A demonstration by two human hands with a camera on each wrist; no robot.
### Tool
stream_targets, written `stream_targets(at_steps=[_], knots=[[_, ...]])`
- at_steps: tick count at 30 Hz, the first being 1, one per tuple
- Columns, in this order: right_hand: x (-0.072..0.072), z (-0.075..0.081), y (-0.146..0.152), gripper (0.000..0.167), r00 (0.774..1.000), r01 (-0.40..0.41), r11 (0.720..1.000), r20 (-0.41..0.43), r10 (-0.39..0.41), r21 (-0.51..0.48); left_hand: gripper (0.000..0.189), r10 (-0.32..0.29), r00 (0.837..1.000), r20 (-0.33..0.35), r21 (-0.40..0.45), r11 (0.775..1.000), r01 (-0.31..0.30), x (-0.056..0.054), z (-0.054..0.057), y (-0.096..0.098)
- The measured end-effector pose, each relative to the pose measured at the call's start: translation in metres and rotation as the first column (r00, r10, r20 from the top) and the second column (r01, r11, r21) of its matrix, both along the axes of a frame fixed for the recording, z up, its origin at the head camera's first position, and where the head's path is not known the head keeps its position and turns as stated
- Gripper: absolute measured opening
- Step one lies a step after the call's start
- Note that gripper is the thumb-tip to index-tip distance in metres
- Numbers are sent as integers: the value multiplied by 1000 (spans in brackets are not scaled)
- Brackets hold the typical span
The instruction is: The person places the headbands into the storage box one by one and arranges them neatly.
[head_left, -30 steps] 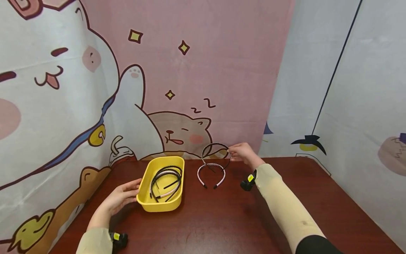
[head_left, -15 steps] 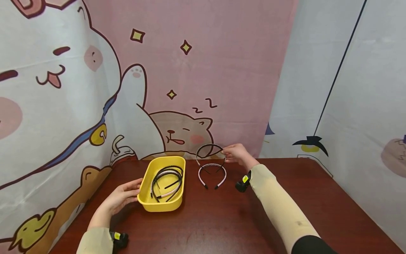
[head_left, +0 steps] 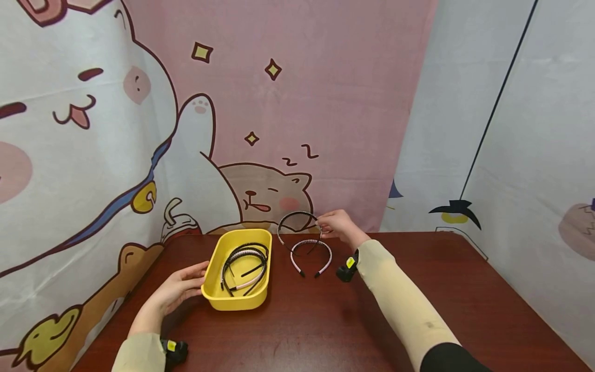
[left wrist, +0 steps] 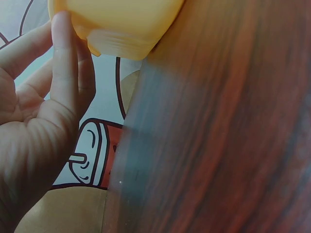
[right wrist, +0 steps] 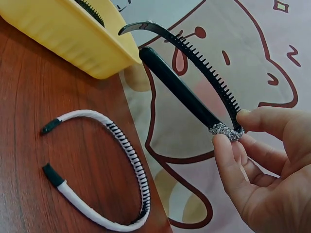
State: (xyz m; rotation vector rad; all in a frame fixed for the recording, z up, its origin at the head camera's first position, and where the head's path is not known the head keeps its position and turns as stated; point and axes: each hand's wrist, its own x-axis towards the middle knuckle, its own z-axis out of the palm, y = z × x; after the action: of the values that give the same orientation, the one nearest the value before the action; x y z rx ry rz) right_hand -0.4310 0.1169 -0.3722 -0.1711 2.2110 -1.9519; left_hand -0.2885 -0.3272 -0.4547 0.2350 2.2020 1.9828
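My right hand [head_left: 339, 225] pinches a black headband [right wrist: 180, 89] between thumb and fingers, at a silvery glittery stretch of it. In the right wrist view comb-like teeth line one side of this headband, and it hangs in the air past the table's far edge. Below it on the table lies a pale pink-white headband [right wrist: 87, 206] with black tips and a dark-ribbed middle. My left hand [head_left: 178, 287] touches the left outer wall of a yellow bin [head_left: 238, 304], fingers fairly straight. Inside the bin several headbands [head_left: 246, 253], black and pale pink, lie overlapping.
The dark red-brown wooden table [head_left: 316, 325] runs back to a cartoon-printed cloth backdrop [head_left: 344, 129]. More printed cloth [head_left: 511, 155] stands along the right side. The bin sits left of the loose headband, near the far edge.
My right hand has moved left with the black headband, bringing it closer to the bin. The left hand, the bin and the headband on the table keep their places.
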Motion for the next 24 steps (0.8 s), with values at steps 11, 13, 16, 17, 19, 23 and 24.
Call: stream_targets(at_steps=[11, 13, 16, 17, 19, 23, 24], knots=[[7, 6, -19, 37, 1000, -25, 1000, 12, 25, -10, 64, 0, 1000, 2, 7, 1000, 0, 1, 3, 0], [6, 7, -22, 37, 999, -34, 999, 11, 34, -17, 64, 7, 1000, 4, 11, 1000, -7, 1, 4, 0], [6, 7, -26, 37, 999, -40, 999, 9, 40, -19, 64, 6, 1000, 1, 11, 1000, -6, 1, 4, 0], [6, 7, -28, 37, 999, -41, 999, 7, 41, -18, 64, 3, 1000, -1, 11, 1000, -3, 1, 4, 0], [7, 7, -31, 36, 999, -42, 999, 10, 42, -16, 64, -5, 1000, -7, 12, 1000, 5, 1, 3, 0], [10, 9, -38, 34, 998, -57, 998, 9, 57, -16, 64, -19, 1000, -14, 15, 1000, 19, 2, 1, 0], [11, 10, -40, 33, 998, -60, 998, 13, 60, -18, 64, -18, 1000, -14, 13, 1000, 18, 2, 1, 0]])
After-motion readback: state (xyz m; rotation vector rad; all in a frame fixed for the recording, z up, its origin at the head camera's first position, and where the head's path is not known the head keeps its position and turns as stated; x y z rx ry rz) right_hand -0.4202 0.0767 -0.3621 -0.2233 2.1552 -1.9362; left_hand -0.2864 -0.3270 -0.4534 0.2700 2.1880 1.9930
